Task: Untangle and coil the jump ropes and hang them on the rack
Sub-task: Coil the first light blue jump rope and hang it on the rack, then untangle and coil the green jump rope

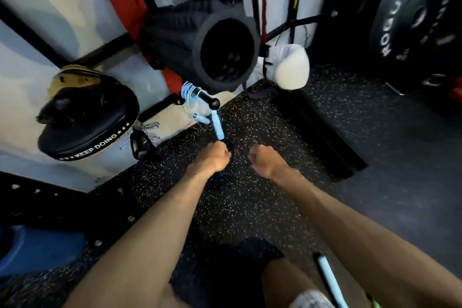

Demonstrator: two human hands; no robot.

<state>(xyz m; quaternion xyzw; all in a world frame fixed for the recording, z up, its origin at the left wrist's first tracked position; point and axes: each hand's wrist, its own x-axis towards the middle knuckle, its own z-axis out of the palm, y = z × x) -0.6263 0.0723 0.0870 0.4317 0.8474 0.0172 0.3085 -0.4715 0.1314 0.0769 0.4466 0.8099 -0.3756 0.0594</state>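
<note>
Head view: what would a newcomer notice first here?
The pale blue jump rope stands out, bunched on a black rack peg at centre, one handle dangling to the left hand, which grips its tip. At left is a black pad lettered KEEP DOING; a white boxing glove hangs right of centre.

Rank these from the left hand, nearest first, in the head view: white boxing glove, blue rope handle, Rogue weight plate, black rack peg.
1. blue rope handle, just above the left hand
2. black rack peg, higher up
3. white boxing glove, up to the right
4. Rogue weight plate, far right
</note>
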